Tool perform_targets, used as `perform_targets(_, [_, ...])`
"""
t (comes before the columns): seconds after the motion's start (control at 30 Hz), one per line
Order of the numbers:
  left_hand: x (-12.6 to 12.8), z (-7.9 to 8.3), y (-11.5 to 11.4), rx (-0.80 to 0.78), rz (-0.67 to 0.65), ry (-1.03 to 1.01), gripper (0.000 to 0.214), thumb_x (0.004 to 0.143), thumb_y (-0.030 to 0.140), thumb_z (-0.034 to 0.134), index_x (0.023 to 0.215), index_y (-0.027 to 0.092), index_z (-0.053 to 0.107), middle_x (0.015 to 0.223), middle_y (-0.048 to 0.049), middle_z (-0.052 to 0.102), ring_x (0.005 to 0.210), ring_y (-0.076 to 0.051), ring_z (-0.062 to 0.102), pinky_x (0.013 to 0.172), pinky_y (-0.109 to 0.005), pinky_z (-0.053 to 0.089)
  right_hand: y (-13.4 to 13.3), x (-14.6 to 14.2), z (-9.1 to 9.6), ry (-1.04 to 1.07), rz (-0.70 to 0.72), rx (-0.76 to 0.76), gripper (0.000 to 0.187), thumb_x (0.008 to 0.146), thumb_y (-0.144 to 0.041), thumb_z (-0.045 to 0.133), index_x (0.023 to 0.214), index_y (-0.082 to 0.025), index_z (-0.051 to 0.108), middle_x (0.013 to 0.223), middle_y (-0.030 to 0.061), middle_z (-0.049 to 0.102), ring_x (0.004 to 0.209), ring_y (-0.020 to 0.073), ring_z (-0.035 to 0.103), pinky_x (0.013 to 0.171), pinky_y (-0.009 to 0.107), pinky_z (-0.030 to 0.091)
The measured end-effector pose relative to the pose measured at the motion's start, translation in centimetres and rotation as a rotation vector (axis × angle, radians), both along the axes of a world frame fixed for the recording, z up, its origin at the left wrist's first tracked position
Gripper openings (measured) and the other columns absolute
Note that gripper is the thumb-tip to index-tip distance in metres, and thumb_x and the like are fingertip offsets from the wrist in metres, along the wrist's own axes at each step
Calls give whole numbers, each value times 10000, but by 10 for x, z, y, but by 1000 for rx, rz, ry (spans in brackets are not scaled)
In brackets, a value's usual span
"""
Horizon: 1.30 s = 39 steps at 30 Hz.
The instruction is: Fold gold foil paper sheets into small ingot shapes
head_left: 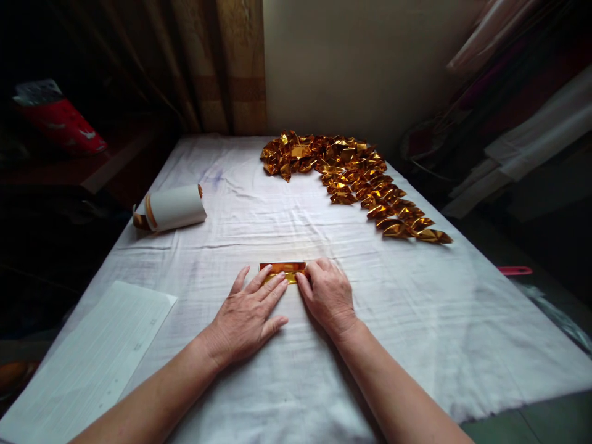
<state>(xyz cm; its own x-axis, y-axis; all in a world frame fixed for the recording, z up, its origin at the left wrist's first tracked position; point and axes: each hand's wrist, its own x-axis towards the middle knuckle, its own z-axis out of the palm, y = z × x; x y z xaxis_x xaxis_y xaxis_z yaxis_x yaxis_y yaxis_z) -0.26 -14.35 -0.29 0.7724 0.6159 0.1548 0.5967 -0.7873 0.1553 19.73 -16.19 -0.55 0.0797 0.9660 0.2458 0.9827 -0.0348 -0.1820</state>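
A small folded strip of gold foil paper (283,269) lies on the white cloth-covered table (416,308) just ahead of me. My left hand (247,314) rests flat with its fingers stretched out, the fingertips pressing on the strip's left part. Curled fingers of my right hand (326,293) pinch the strip's right end against the cloth. A long curved pile of several folded gold foil pieces (351,176) sits at the far right of the table.
A white paper roll with gold foil inside (172,208) lies on its side at the left. A lined white sheet (92,364) lies at the near left corner. A curtain (208,61) hangs behind. Clutter and a pink handle (514,270) are at the right.
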Motion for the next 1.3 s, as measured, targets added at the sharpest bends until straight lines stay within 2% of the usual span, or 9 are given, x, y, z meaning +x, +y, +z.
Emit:
perform_targets(0.4, [-29, -4, 2, 13, 43, 7, 495, 972, 489, 435, 1417, 278, 488, 1440, -68, 541, 1393, -276, 406, 1184, -551, 121, 0, 4, -7, 88, 19, 95, 93, 934, -208, 512, 880, -191, 587, 838, 46, 616, 791, 196, 542, 726, 289, 363])
perform_targets(0.53, [-29, -4, 4, 18, 16, 40, 510, 973, 476, 439, 1438, 267, 458, 1463, -64, 516, 1398, -289, 391, 1179, -555, 113, -2, 0, -3, 89, 130, 141, 136, 944, -202, 495, 852, -193, 595, 844, 48, 621, 806, 186, 552, 743, 281, 375])
perform_targets(0.67, [-29, -5, 5, 26, 21, 55, 516, 979, 484, 420, 1443, 261, 451, 1466, -50, 513, 1400, -287, 385, 1183, -528, 86, -1, -6, -2, 112, 244, 93, 139, 926, -295, 571, 828, -207, 614, 865, 41, 637, 817, 178, 565, 743, 272, 390])
perform_targets(0.93, [-35, -3, 13, 35, -29, 75, 535, 976, 516, 409, 1448, 264, 435, 1482, -33, 496, 1402, -260, 388, 1194, -475, 74, 0, 21, -5, 250, 145, 41, 92, 883, -251, 594, 796, -225, 606, 826, 28, 644, 792, 184, 587, 700, 271, 412])
perform_targets(1.0, [-35, -1, 21, 36, -38, 60, 508, 971, 510, 429, 1414, 266, 474, 1454, -24, 531, 1407, -255, 382, 1199, -473, 59, 3, 27, -4, 331, 116, 51, 32, 864, -236, 593, 879, -221, 618, 854, 27, 655, 746, 171, 590, 679, 270, 422])
perform_targets(1.07, [-32, 5, 30, 49, -48, 45, 451, 965, 498, 453, 1346, 273, 540, 1406, -13, 579, 1404, -253, 387, 1203, -473, 56, 8, 29, -1, 405, 119, 61, 167, 841, -227, 600, 1006, -207, 620, 906, 35, 673, 710, 159, 591, 679, 272, 436])
perform_targets(1.13, [-27, 12, 39, 85, -75, 50, 399, 951, 481, 492, 1278, 273, 587, 1391, -16, 591, 1391, -262, 402, 1201, -480, 93, 12, 27, 3, 428, 191, 41, 213, 833, -226, 606, 1044, -203, 627, 923, 38, 687, 720, 160, 597, 702, 278, 444])
perform_targets(1.2, [-19, 18, 44, 148, -79, 61, 343, 934, 428, 538, 1221, 255, 612, 1410, -43, 568, 1377, -277, 413, 1186, -491, 156, 14, 24, 4, 406, 283, 6, 143, 839, -226, 604, 975, -216, 651, 893, 31, 696, 763, 173, 604, 725, 285, 440])
perform_targets(1.3, [-6, 23, 42, 232, -15, 54, 267, 898, 341, 598, 1131, 218, 642, 1361, -90, 585, 1306, -291, 468, 1136, -486, 265, 14, 21, 3, 408, 302, -12, 114, 837, -207, 605, 931, -227, 666, 851, 21, 702, 784, 179, 612, 727, 284, 436])
